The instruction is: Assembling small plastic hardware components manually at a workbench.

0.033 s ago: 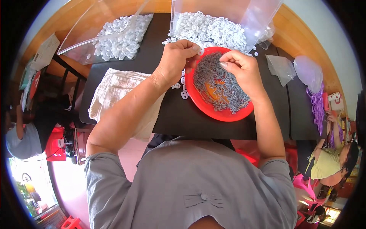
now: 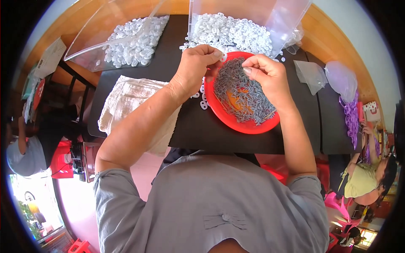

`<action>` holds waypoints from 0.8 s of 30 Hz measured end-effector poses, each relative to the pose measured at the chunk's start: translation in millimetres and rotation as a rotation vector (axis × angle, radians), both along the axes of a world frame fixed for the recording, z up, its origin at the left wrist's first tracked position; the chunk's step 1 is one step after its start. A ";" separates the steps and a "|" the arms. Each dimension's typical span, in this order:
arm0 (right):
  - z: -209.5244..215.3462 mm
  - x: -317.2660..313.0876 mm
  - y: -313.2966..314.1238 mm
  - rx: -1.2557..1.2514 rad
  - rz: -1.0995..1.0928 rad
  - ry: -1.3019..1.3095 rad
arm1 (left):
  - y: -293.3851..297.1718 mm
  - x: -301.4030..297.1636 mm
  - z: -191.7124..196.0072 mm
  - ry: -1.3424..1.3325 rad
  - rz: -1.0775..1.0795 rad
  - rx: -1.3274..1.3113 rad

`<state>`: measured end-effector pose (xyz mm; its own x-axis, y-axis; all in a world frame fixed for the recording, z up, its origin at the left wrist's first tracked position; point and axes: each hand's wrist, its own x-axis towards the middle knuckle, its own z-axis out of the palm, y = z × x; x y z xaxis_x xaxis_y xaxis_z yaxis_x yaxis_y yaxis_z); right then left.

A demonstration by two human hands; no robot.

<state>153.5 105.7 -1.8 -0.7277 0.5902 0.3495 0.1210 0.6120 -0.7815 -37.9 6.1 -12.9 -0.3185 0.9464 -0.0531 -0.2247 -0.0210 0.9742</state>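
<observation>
A small white plastic piece with holes [image 2: 223, 56] is pinched between the thumb and forefinger of my left hand [image 2: 197, 63], at the far left rim of a red bowl [image 2: 225, 120]. Heaped in the bowl are grey screws [image 2: 253, 99], with a patch of its orange bottom showing. Above the bowl's right side my right hand [image 2: 268, 76] has thumb and forefinger pressed together. Anything at those fingertips is too small to make out. More white pieces [image 2: 204, 103] lie on the black table, left of the bowl and partly behind my left wrist.
Behind the bowl, a clear bin [image 2: 291, 25] holds many white pieces; another clear bin [image 2: 84, 50] stands at the far left. A folded cream cloth [image 2: 126, 97] lies under my left forearm. Plastic bags [image 2: 310, 76] and purple netting [image 2: 351, 122] are at right. People sit on both sides.
</observation>
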 end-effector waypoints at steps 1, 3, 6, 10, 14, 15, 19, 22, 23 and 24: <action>5.9 -1.7 -7.5 -0.207 0.032 0.106 | -2.2 6.2 4.6 -0.037 0.002 -0.028; 15.0 -3.5 -18.2 -0.262 0.022 0.150 | -5.6 12.0 7.8 -0.070 0.001 -0.054; 24.8 -7.2 -26.7 -0.272 -0.013 0.206 | -9.1 17.3 7.8 -0.181 -0.114 -0.032; 20.4 -4.7 -23.6 -0.229 -0.092 0.257 | -4.7 34.2 7.7 0.456 -0.113 0.067; 21.0 -5.1 -24.2 -0.332 -0.037 0.316 | 1.0 21.9 21.7 -0.097 -0.248 -0.007; 20.1 -5.4 -26.1 -0.339 -0.035 0.317 | 1.4 20.4 22.9 -0.097 -0.244 -0.014; 18.5 -7.6 -26.5 -0.321 -0.047 0.387 | 4.1 18.7 29.6 -0.185 -0.328 0.024; 17.9 -9.3 -26.6 -0.333 -0.047 0.412 | 5.6 17.1 26.5 -0.276 -0.338 0.035; 16.7 -9.8 -26.6 -0.339 -0.002 0.435 | 6.5 16.9 22.6 -0.282 -0.339 0.027; 14.1 -9.2 -26.3 -0.347 -0.007 0.431 | 7.9 16.3 17.6 -0.293 -0.339 0.021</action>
<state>144.3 79.4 12.4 -0.5577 0.7280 0.3987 -0.2513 0.3098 -0.9170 -21.6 14.1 4.8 0.0356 0.9966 -0.0745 -0.4891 0.0823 0.8683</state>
